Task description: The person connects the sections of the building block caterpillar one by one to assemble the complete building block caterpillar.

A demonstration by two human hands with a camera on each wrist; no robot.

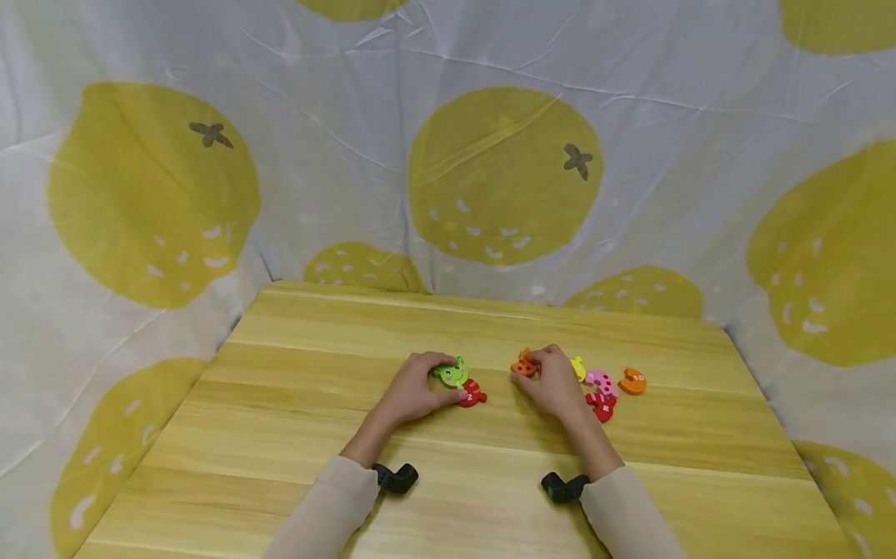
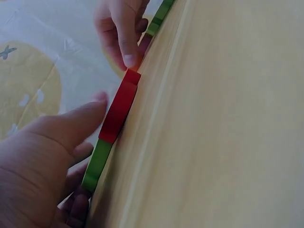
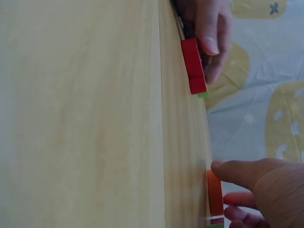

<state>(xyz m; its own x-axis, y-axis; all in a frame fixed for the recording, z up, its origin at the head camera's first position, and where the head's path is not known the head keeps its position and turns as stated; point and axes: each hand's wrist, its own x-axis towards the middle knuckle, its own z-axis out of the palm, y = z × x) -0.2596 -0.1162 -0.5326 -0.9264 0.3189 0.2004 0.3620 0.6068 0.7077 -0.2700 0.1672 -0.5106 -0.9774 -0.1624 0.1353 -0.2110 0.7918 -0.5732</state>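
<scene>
A green puzzle piece with a smiling face (image 1: pixel 453 375) lies on the table joined to a red puzzle piece (image 1: pixel 474 392) bearing a white mark. My left hand (image 1: pixel 416 388) holds this pair, its fingers along the green piece and its thumb by the red one. To the right, my right hand (image 1: pixel 554 382) pinches an orange dotted puzzle piece (image 1: pixel 523 365) at the tabletop. In the right wrist view, the thumb meets the orange piece's edge (image 3: pixel 215 192), with the other fingers curled beside it. The two hands' pieces lie apart.
Right of my right hand lie a yellow piece (image 1: pixel 578 369), partly hidden, a pink dotted piece (image 1: pixel 603 383), another red piece (image 1: pixel 603 406) and an orange piece marked 10 (image 1: pixel 633 381). The wooden table (image 1: pixel 475 514) meets a lemon-print cloth (image 1: pixel 333 166) at its back and sides.
</scene>
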